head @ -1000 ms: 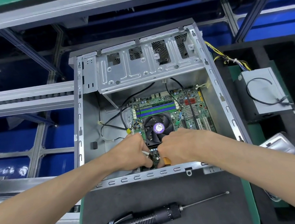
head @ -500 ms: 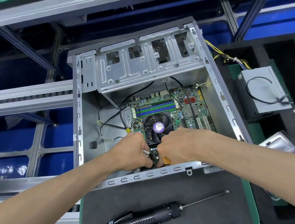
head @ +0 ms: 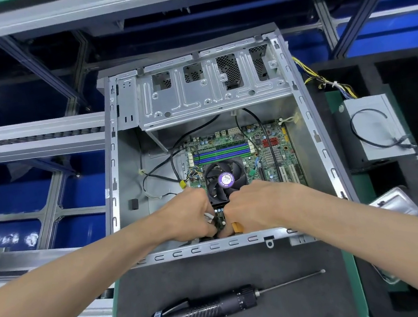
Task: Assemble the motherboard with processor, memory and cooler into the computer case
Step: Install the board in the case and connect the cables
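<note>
The open grey computer case (head: 311, 131) lies flat on a black mat. Inside it sits the green motherboard (head: 277, 148) with blue and green memory slots (head: 221, 153) and a black cooler fan (head: 224, 180) with a purple label. My left hand (head: 188, 213) is at the board's near edge, fingers curled round a white cable connector (head: 208, 217). My right hand (head: 252, 205) is beside it, its curled fingertips meeting the left ones at the same spot. An orange piece (head: 237, 226) shows under the right hand. The fingertips themselves are hidden.
A black electric screwdriver (head: 207, 312) lies on the mat in front of the case. A grey power supply (head: 376, 128) with coloured wires sits to the right in black foam. A metal tray (head: 395, 202) is at the right. Loose black cables (head: 162, 169) run across the case floor.
</note>
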A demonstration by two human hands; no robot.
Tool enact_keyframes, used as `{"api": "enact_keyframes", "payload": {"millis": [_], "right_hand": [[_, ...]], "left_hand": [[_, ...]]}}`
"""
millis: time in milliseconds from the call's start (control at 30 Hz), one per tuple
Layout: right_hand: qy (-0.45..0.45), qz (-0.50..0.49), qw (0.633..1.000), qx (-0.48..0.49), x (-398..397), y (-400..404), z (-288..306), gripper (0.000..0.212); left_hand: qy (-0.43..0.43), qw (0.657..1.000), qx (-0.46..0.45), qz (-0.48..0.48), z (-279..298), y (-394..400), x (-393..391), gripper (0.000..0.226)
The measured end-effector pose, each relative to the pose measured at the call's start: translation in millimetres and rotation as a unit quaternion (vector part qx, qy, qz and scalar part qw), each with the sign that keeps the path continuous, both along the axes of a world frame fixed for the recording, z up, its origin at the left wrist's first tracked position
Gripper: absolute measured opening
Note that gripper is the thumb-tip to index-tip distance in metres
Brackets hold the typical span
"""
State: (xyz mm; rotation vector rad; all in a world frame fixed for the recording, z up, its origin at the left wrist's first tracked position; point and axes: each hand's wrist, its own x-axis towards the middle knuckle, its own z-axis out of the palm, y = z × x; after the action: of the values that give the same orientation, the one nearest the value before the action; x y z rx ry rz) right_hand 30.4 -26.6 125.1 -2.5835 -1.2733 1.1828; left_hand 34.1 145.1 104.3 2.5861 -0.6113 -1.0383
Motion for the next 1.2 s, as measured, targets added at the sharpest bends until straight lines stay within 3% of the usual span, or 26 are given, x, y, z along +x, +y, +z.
{"api": "enact_keyframes", "payload": {"millis": [500, 633, 767, 933, 1067, 1200], "right_hand": [[-0.043, 0.037, 0.998, -0.028, -1, 5, 4, 0.037], [-0.05, 0.019, 0.998, -0.03, -1, 4, 4, 0.018], [-0.038, 0.0, 0.999, -0.025, 0, 2, 1, 0.03], [-0.034, -0.011, 0.999, -0.032, 0, 3, -6, 0.017], [-0.013, -0.011, 0.999, -0.042, 0, 2, -8, 0.033], [-0.007, -0.012, 0.999, -0.053, 0, 2, -8, 0.033]], "left_hand": [[0.012, 1.0, 0.001, -0.002, -1, 0, 1, 0.016], [0.003, 1.0, -0.006, -0.01, 1, 1, 0, 0.019], [0.0, 1.0, -0.002, -0.016, 1, 1, 0, 0.02], [0.003, 1.0, -0.012, -0.02, 0, 1, 0, 0.021], [-0.006, 1.0, -0.018, -0.02, 1, 0, 0, 0.022], [0.005, 1.0, -0.01, -0.003, 3, 0, 0, 0.019]]}}
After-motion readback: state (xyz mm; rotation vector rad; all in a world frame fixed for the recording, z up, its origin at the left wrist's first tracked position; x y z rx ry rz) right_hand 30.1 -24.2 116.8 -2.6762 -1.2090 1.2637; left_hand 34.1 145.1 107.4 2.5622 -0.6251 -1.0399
